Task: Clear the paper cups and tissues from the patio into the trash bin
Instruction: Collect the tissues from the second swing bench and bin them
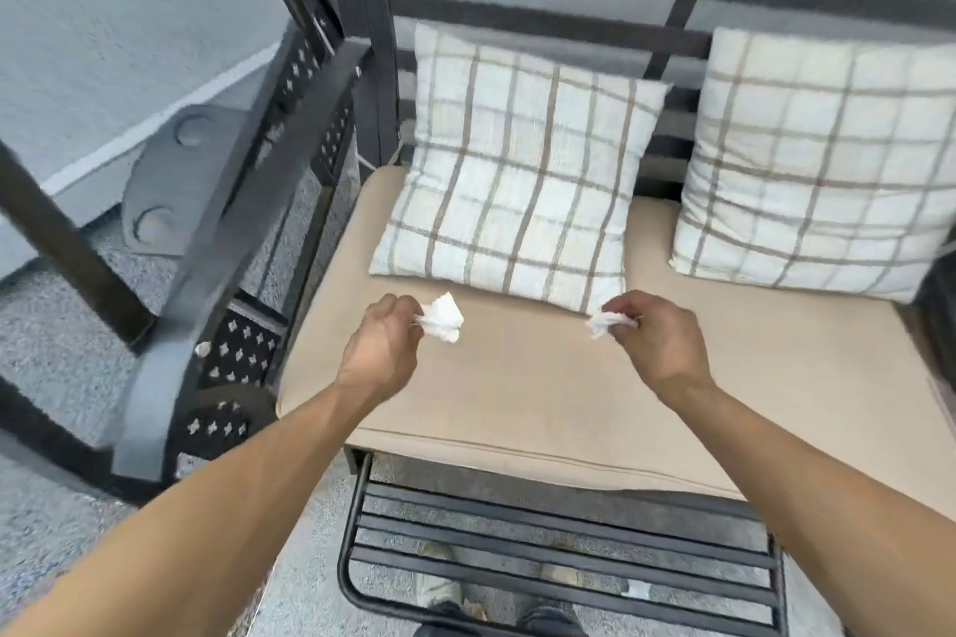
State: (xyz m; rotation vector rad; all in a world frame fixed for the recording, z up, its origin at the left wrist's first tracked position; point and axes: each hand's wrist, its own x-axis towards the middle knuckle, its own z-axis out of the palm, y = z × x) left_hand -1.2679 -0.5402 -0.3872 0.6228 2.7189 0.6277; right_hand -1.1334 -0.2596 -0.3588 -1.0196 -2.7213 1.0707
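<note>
My left hand (383, 347) pinches a crumpled white tissue (442, 318) just above the tan seat cushion (517, 378) of a patio swing bench. My right hand (657, 341) grips a second crumpled white tissue (605, 323) at the same height, in front of the left pillow. Another small white scrap (639, 590) lies on the ground below the black slatted footrest (558, 548). No paper cup and no trash bin show in the head view.
Two plaid pillows (517, 171) (822, 160) lean on the slatted bench back. A black metal armrest (248, 202) and swing frame stand at left. Grey gravel-textured floor (46, 341) and a grey wall lie beyond. My shoes show at the bottom.
</note>
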